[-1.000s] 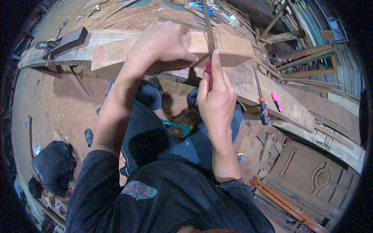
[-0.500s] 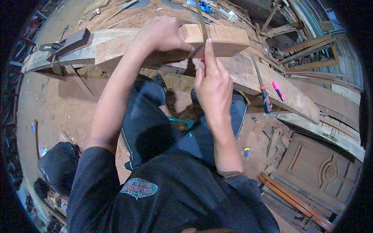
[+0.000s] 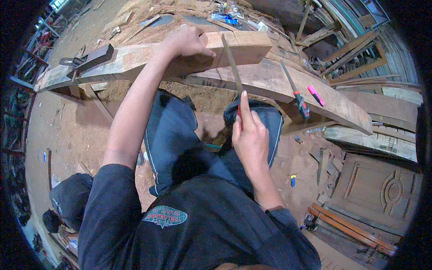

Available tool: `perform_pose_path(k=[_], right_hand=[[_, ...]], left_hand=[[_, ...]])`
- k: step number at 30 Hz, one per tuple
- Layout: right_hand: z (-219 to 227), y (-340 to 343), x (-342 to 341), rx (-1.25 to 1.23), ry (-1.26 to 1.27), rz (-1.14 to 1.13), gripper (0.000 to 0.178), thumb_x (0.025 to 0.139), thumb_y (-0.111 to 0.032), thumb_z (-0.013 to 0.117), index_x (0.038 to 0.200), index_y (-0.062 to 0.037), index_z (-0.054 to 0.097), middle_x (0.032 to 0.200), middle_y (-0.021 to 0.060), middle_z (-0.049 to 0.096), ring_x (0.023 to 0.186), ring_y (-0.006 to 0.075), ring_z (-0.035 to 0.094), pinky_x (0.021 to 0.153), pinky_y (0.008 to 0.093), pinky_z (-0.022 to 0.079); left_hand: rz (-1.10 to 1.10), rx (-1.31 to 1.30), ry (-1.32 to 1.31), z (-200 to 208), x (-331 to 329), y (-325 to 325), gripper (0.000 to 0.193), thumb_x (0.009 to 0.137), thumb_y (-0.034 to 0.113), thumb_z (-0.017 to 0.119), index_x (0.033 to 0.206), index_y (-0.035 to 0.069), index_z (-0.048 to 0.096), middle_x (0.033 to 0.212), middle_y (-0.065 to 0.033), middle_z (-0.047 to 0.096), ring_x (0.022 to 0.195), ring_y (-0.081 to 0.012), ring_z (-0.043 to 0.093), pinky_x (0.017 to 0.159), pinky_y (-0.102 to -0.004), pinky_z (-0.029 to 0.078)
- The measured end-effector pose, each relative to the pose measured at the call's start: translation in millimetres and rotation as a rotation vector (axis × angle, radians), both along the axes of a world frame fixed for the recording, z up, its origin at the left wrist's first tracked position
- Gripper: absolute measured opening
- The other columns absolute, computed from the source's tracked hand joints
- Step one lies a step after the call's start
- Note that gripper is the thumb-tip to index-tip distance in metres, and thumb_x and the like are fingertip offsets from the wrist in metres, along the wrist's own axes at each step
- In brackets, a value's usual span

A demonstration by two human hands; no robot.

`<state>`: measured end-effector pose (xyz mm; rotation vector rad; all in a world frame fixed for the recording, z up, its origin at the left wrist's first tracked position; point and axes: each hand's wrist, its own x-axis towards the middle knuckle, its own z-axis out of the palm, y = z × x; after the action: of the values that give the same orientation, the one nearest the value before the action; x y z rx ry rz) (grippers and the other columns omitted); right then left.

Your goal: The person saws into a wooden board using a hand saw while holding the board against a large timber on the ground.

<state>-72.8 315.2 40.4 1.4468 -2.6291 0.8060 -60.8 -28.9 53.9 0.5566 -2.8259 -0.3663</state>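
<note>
My left hand (image 3: 188, 41) presses down on a thick wooden block (image 3: 243, 45) that lies on a long curved plank (image 3: 288, 85). My right hand (image 3: 249, 135) grips the red handle of a hand saw (image 3: 233, 65), index finger stretched along it. The saw's blade stands in a cut through the block, just right of my left hand's fingers. My knees in dark trousers are below the plank.
A second saw with a red handle (image 3: 298, 96) and a pink marker (image 3: 315, 95) lie on the plank to the right. A hand plane (image 3: 87, 58) rests at the left end. Sawdust covers the ground. A carved door panel (image 3: 382, 191) lies at the right; another person (image 3: 67, 202) crouches at lower left.
The view has shifted slightly. My right hand has drawn back and down with the saw; my left hand stays on the block.
</note>
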Motion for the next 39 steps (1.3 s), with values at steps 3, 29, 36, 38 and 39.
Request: perform_pose_path(k=[3, 29, 36, 38, 39], right_hand=[[12, 41, 9, -0.024, -0.083, 0.016, 0.068, 0.094, -0.007, 0.067, 0.159, -0.0106, 0.049, 0.093, 0.0224, 0.066, 0.079, 0.0414, 0.07, 0.069, 0.0509, 0.058], [-240, -18, -93, 0.911, -0.538, 0.268, 0.042, 0.09, -0.025, 0.079, 0.128, -0.0105, 0.073, 0.119, 0.0248, 0.074, 0.115, 0.0419, 0.071, 0.1, 0.0486, 0.058], [-229, -13, -100, 0.719, -0.643, 0.287, 0.043, 0.091, -0.018, 0.076, 0.133, -0.0124, 0.07, 0.123, 0.022, 0.073, 0.114, 0.043, 0.071, 0.097, 0.0516, 0.057], [-227, -10, -97, 0.679, -0.636, 0.307, 0.041, 0.092, -0.016, 0.074, 0.133, -0.0122, 0.07, 0.118, 0.022, 0.075, 0.111, 0.043, 0.071, 0.095, 0.0515, 0.058], [-232, -7, -96, 0.688, -0.63, 0.293, 0.041, 0.092, -0.015, 0.074, 0.133, -0.0122, 0.07, 0.116, 0.0217, 0.075, 0.11, 0.0428, 0.072, 0.094, 0.0514, 0.058]], left_hand=[[0.006, 0.012, -0.045, 8, 0, 2, 0.074, 0.068, 0.074, 0.082, 0.088, 0.004, 0.076, 0.09, -0.0256, 0.076, 0.091, -0.0452, 0.074, 0.087, -0.0532, 0.059], [0.1, -0.033, -0.074, 7, 12, 17, 0.082, 0.072, 0.076, 0.079, 0.102, 0.001, 0.069, 0.092, -0.0269, 0.074, 0.094, -0.048, 0.072, 0.084, -0.0565, 0.056], [0.081, -0.032, -0.078, 5, 14, 13, 0.082, 0.072, 0.078, 0.077, 0.101, 0.001, 0.069, 0.089, -0.0264, 0.074, 0.09, -0.0482, 0.072, 0.083, -0.0562, 0.057], [0.096, -0.047, -0.092, 6, 16, 15, 0.082, 0.072, 0.078, 0.077, 0.1, 0.001, 0.069, 0.089, -0.0261, 0.074, 0.09, -0.0481, 0.072, 0.083, -0.0561, 0.057], [0.111, -0.044, -0.127, 10, 14, 17, 0.083, 0.072, 0.079, 0.077, 0.1, 0.001, 0.069, 0.089, -0.0262, 0.074, 0.09, -0.0477, 0.073, 0.083, -0.0558, 0.057]])
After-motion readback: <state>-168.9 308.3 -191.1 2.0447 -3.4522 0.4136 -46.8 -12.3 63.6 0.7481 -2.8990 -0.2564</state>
